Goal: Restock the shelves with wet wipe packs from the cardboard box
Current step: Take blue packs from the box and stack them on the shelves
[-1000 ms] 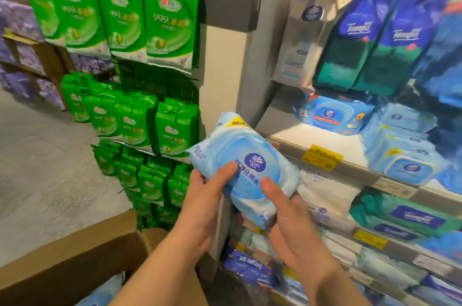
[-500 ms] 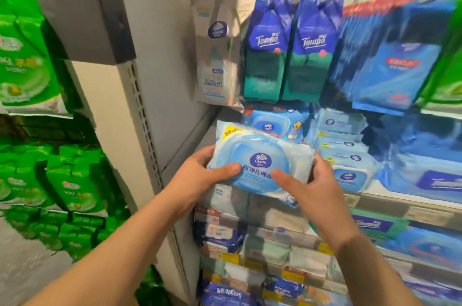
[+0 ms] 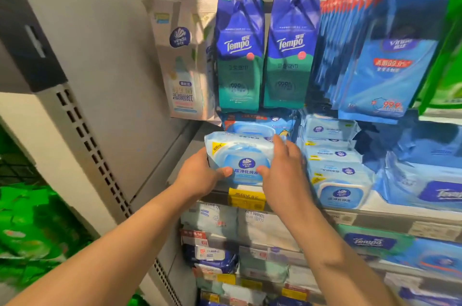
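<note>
Wipe pack (image 3: 238,155) btwn left hand (image 3: 200,175) & right hand (image 3: 282,168).

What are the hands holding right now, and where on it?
A light blue wet wipe pack: left hand grips its left end, right hand its right end.

Left hand (image 3: 200,175), right hand (image 3: 282,170) gripping

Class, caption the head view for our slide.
Both hands, left and right, hold a light-blue wipe pack at the shelf front.
</note>
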The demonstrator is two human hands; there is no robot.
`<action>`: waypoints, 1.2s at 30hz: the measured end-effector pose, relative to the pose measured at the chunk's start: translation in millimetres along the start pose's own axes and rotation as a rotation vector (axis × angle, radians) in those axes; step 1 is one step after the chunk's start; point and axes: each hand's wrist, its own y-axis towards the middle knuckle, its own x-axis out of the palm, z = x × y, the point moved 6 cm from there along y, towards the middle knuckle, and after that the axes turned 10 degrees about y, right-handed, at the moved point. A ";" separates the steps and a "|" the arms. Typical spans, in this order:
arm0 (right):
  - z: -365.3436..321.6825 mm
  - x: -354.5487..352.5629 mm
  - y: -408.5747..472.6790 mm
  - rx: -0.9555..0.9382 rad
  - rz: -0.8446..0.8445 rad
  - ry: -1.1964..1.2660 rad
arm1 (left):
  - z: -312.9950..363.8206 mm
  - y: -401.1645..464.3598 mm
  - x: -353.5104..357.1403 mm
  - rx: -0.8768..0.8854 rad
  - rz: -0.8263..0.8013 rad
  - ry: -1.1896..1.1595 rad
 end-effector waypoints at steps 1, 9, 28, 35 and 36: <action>-0.5 2.4 1.1 -0.032 0.038 -0.078 | 0.3 4.3 1.1 -0.005 0.011 0.024; 1.6 11.3 22.6 -0.147 0.198 -0.330 | 14.6 24.3 11.8 -0.008 0.037 0.091; -61.5 33.6 -40.8 -0.418 0.084 0.066 | -21.3 -76.8 -33.0 -0.076 0.145 -0.086; -120.5 89.0 -122.5 -0.513 -0.205 0.149 | -103.5 -182.1 -55.6 -0.024 0.123 0.053; -127.5 100.6 -137.0 -0.541 -0.246 0.170 | -123.0 -197.6 -59.6 -0.046 0.130 0.063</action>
